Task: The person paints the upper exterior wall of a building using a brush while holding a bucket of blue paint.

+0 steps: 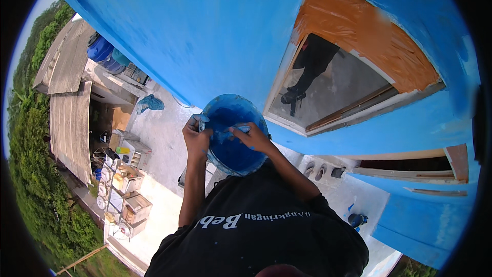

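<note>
While the blue paint bucket [231, 136] is held chest-high before the blue wall [205, 31], its left rim is gripped by the left hand [197, 137]; the right hand [252, 137] is dipped inside, closed on something blue.

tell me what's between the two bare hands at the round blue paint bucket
In the head view, a pale paint-smeared tool spans the gap between the left hand and right hand, above the blue paint bucket.

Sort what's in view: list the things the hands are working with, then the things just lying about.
In hand:
- blue paint bucket, gripped at the rim by the left hand
- right hand, reaching into the bucket
- blue wall

Lying about:
- blue barrels
- blue bag
- sandals
- crates
</note>
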A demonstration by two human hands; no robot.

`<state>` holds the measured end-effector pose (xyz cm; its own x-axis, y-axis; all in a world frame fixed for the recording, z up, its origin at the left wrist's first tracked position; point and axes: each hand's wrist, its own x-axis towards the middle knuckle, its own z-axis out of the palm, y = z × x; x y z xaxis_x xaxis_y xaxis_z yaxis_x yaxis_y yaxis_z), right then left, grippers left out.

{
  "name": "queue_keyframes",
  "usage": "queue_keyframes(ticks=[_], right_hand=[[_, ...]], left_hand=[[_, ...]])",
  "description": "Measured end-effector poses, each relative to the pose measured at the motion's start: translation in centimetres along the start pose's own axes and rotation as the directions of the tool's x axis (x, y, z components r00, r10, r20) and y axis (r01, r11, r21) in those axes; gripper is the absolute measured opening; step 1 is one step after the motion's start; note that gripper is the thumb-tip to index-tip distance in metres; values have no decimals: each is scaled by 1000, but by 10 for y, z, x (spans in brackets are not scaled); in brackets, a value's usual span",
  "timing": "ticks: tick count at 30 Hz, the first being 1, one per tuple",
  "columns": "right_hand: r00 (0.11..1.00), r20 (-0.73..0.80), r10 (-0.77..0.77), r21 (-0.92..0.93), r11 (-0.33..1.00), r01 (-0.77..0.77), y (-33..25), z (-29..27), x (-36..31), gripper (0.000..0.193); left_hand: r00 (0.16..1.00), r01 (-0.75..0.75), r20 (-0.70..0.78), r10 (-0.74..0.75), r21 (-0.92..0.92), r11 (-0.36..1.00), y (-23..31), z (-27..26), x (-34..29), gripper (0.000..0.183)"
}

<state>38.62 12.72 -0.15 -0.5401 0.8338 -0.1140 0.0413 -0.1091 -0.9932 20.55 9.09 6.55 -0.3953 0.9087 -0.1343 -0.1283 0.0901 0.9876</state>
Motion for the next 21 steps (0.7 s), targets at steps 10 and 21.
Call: queue_keyframes(ticks=[10, 21], right_hand=[[995, -85, -61, 67, 996, 67, -63, -25, -20, 38], [897, -390, -207, -232, 965, 122, -85, -60, -43, 31]], left_hand=[[977, -79, 180, 115, -194, 978, 38, 27, 11, 30], [941, -26, 325, 95, -212, 977, 39, 46, 4, 32]])
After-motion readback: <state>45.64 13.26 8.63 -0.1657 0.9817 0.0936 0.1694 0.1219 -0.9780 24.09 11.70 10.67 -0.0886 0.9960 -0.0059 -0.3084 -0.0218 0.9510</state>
